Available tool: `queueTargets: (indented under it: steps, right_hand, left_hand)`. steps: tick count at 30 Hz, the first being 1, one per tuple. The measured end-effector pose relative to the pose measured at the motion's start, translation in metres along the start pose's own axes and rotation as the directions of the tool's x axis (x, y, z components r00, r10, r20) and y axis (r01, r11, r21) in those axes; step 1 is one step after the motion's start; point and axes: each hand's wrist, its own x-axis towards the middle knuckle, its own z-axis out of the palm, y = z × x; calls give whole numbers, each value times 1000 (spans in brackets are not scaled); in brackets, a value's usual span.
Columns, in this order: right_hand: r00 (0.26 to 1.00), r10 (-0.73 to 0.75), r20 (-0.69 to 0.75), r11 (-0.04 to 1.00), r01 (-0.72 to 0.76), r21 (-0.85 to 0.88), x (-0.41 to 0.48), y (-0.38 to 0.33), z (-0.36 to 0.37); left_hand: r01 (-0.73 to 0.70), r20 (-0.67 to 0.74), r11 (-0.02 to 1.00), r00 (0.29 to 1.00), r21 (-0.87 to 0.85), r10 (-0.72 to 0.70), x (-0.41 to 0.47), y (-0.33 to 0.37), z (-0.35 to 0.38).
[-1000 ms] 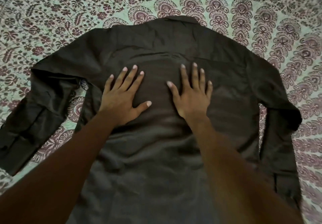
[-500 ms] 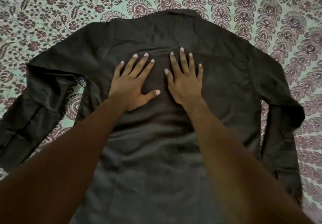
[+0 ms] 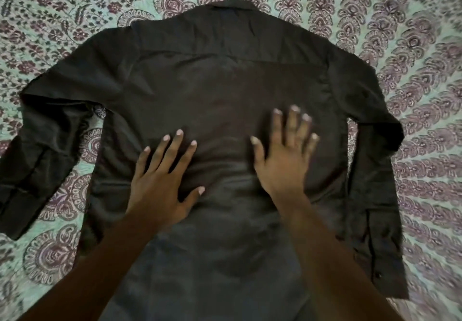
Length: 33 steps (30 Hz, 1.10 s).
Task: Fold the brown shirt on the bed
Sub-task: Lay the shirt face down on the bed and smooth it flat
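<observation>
Your left hand (image 3: pixel 160 185) and right hand (image 3: pixel 282 160), flat, spread, set apart, press the brown shirt (image 3: pixel 225 70): smoothing step, likely; next, fold inward the sleeve (image 3: pixel 42 170) left of them.

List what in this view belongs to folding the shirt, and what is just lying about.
Belongs to the job:
brown shirt, spread out, sleeves to either side
left hand, flat on the shirt
right hand, flat on the shirt, fingers straight

Just there:
patterned bedspread, the surface under the shirt
</observation>
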Motion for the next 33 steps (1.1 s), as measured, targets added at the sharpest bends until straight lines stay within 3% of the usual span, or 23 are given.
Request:
queueTargets:
  steps: [2,4,7,10,14,17,20,22,27,31,33]
  right_hand:
    - [977,-199,78,980,197,22,3,-22,8]
    - [961,-246,128,968,250,-16,-5,-20,13]
    - [975,-189,113,977,198,-78,-52,17,3]
    - [993,-48,112,995,58,-84,-102,59,-14]
    - [984,143,111,989,-139,-43,-109,47,-20]
    - [1000,-26,12,999,26,21,-81,-5,-16]
    - [960,-260,105,965,253,74,-60,-57,4]
    - [932,-317,178,948,315,42,-71,-62,19]
    - [992,-73,100,994,81,-72,-147,3,5]
    - [972,187,144,982,-181,-55,-188,35,-11]
    - [963,240,120,971,-240,-15,-182,23,-13]
  left_hand:
    - [-7,-7,1000,1000,28,7,-16,6,5]
    - [8,-3,999,1000,47,-8,-35,8,10]
    - [20,27,998,999,54,-21,-70,10,13]
    - [3,83,1000,997,30,-5,-107,16,14]
    - [5,42,999,999,-39,-3,-124,22,7]
    - [73,-60,995,995,-71,-77,-93,10,-2]
    - [120,-47,992,992,-28,-121,-68,-6,4]
    - [122,-26,993,992,7,-122,-74,-11,15]
    - [217,16,974,976,-68,-216,-121,-17,17]
    - [316,81,941,948,-117,-308,-156,-14,18]
    - [336,112,933,940,-130,-323,-158,-14,17]
